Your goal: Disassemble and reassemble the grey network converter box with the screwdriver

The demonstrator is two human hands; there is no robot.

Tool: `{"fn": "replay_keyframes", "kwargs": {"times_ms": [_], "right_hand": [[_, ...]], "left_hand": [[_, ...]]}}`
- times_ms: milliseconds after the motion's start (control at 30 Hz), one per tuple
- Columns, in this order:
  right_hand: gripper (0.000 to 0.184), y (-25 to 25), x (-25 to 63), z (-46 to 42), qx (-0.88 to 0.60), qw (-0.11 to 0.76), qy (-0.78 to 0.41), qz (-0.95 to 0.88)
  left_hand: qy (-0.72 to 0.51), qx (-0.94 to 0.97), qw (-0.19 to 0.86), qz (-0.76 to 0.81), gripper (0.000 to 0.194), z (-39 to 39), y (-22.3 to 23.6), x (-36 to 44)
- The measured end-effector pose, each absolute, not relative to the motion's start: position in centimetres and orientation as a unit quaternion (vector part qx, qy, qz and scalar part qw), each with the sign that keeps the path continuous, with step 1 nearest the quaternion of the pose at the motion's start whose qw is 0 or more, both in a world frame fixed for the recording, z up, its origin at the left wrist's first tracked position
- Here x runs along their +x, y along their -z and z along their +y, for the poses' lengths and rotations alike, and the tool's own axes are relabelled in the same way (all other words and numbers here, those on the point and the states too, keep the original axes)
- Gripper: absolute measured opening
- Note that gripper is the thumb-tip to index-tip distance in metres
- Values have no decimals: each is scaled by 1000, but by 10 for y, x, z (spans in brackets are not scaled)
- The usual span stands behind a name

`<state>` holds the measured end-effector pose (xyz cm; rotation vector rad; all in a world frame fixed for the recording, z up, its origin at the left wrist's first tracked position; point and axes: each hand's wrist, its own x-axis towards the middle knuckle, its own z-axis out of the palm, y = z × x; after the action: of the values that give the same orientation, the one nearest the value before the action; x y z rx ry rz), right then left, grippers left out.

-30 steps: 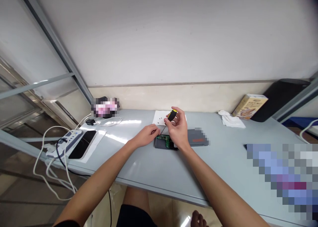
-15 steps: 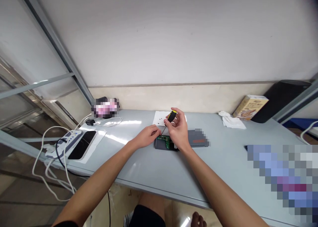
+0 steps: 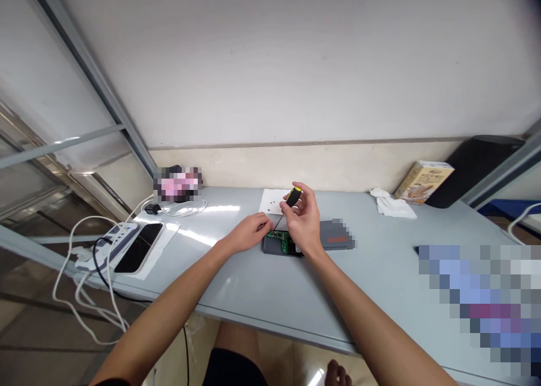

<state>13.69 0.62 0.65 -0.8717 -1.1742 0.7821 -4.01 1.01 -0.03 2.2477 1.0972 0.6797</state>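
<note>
My right hand (image 3: pixel 305 221) grips a small screwdriver with a black and yellow handle (image 3: pixel 293 196), held slanted with its thin shaft pointing down-left toward a green circuit board (image 3: pixel 279 238). The board lies in an open dark grey device case (image 3: pixel 273 247) on the grey table (image 3: pixel 262 284). My left hand (image 3: pixel 248 233) rests at the case's left end, fingers curled against it near the screwdriver tip. Behind the hands lies a white sheet of paper (image 3: pixel 270 199) with small dark specks on it.
At the left edge are a power strip (image 3: pixel 105 242) with white cables, a black phone (image 3: pixel 139 245) and a charger (image 3: pixel 151 208). Crumpled tissues (image 3: pixel 391 204), a tan carton (image 3: pixel 422 180) and a black box (image 3: pixel 477 163) stand at the back right. The wall is close behind.
Almost nothing has moved. Both hands keep their places at the device, with only a slight wobble of the screwdriver and the view.
</note>
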Motion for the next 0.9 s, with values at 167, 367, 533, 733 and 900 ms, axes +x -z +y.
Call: {"fn": "replay_keyframes", "kwargs": {"times_ms": [167,367,533,733,900], "right_hand": [[49,-6,137,6,-380,677,-354,-521],[50,-7,136,7,-373,685,-362,-511],[51,-6,136,8,-362,679,-373,-518],[49,-7,137,5,-380,668,-352,-533],[47,-8,136,3,-379,668,-347,-538]], "left_hand": [[-253,835,270,408,32,10,0,-40],[-254,837,264,406,31,11,2,-40],[-249,840,255,409,34,12,2,-40],[-250,839,259,408,30,11,2,-40],[-250,839,257,410,30,10,1,-40]]}}
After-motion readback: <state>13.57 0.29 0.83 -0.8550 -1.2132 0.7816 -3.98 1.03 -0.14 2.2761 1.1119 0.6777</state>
